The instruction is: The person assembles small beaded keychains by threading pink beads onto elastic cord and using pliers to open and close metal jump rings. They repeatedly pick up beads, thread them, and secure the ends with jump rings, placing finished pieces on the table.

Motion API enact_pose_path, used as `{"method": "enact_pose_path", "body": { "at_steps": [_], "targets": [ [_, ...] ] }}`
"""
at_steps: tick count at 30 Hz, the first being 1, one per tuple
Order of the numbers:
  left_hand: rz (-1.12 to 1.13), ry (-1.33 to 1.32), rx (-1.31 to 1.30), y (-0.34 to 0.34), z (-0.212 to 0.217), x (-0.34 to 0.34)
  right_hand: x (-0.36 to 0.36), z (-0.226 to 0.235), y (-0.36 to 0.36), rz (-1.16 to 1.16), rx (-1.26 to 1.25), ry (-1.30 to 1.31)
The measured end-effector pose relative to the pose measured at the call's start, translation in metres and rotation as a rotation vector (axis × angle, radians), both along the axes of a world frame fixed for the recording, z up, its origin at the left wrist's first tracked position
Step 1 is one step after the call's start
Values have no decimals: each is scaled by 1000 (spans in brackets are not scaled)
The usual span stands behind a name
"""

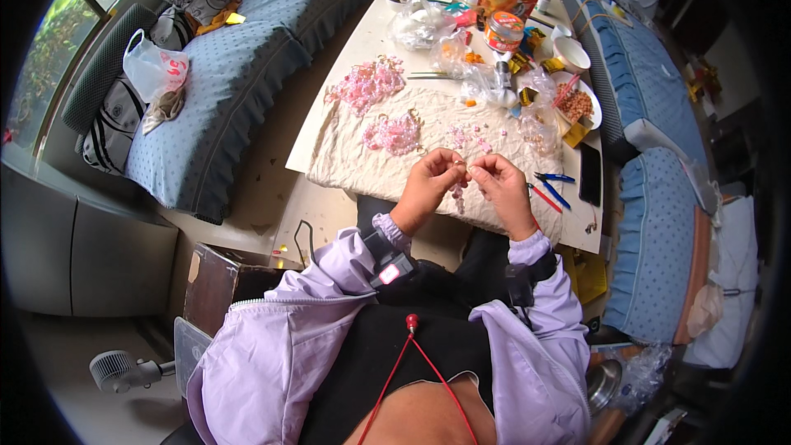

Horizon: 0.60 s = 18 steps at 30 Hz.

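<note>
Two-handed pinch: left hand (428, 186) and right hand (503, 189) held a pink beaded strand (458, 194) over cloth (334, 161); light, steady tension seemed best.

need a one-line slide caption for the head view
Both hands pinch close together over a cream cloth, with two heaps of pink beads and a blue-handled tool nearby.

our left hand (428, 185) and right hand (504, 194) nearly meet, backs turned up, thumbs (479, 175) pinched against curled fingers (445, 156); behind the hands our wrists (404, 217) are apart and our sleeved forearms (334, 268) spread wider.
</note>
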<state>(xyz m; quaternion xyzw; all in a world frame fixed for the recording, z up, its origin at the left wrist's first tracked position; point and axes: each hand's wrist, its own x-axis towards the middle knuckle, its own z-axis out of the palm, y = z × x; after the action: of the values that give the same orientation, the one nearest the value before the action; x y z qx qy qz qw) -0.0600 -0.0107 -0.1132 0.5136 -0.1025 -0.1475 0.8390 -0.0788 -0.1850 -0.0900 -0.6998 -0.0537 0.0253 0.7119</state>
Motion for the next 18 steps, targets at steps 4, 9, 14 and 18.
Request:
{"method": "enact_pose_path", "body": {
  "at_steps": [4,9,14,18],
  "targets": [
    [-3,-14,-18,-1,-4,-1,0,-1,0,5,172,104],
    [42,18,-27,-4,-7,-3,-2,-5,4,-42,152,75],
    [27,80,-113,-7,-7,-3,-1,-10,7,-53,200,33],
    [25,59,-139,-9,-9,-6,-3,-12,10,-94,182,-5]
  ]
}}
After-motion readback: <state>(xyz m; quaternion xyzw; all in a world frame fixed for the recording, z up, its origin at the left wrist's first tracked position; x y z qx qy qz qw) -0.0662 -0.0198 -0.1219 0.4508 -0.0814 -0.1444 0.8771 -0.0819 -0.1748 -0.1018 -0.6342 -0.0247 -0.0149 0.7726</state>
